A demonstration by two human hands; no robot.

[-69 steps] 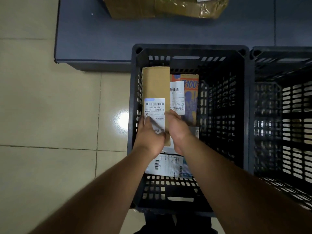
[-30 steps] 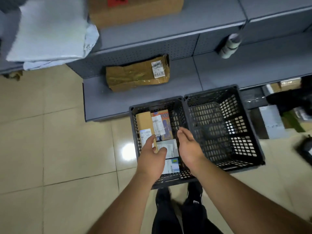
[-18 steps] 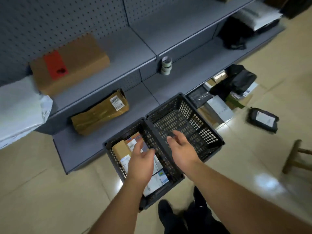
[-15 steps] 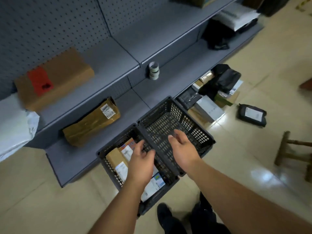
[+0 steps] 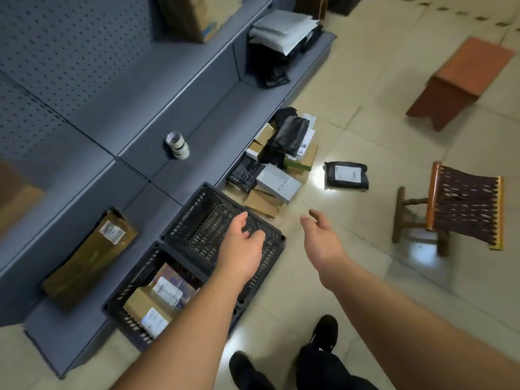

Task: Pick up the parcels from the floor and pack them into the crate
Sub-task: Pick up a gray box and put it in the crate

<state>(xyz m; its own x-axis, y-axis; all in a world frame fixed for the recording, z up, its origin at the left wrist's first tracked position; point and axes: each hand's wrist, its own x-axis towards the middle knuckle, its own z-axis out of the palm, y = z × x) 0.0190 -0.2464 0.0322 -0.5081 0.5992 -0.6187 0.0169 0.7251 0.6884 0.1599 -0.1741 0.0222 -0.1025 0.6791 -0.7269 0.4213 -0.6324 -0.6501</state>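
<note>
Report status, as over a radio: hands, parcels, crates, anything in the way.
Left hand and right hand open, holding nothing. Near crate partly packed; far crate shows no parcels. Parcel pile and black parcel on floor. Nothing blocking.

Dim, cool indoor light falls from overhead. White glare spots sit on the glossy tiled floor (image 5: 374, 88). Motion blur smears the stools at the right edge; wide-angle distortion bends the shelving (image 5: 180, 80).
</note>
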